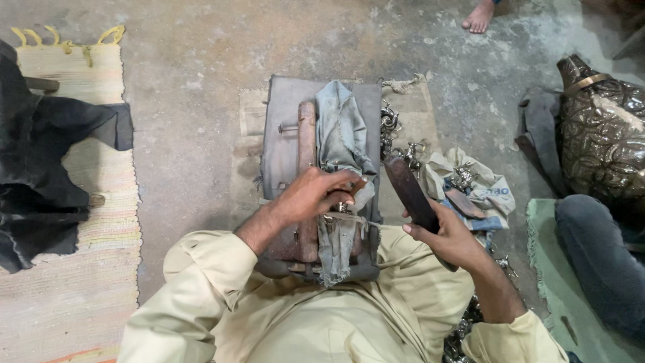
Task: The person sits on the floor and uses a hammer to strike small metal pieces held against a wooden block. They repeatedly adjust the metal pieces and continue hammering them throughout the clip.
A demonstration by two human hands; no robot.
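Left hand [312,195] fingers pinch small metal piece [340,207] on cloth-draped block [282,134]; right hand [447,238] grips flat rusty file [411,191]

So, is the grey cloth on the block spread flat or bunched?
Bunched: the grey cloth lies in rumpled folds along the block, under the left hand.

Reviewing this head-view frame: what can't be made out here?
- Small part under the left hand: covered by its fingers and the grey cloth.
- Lower end of the flat dark tool: hidden inside the right hand.
- Shiny metal pieces on the cloth bag: too small to identify.
- Bare foot: its owner is cut off by the top edge.
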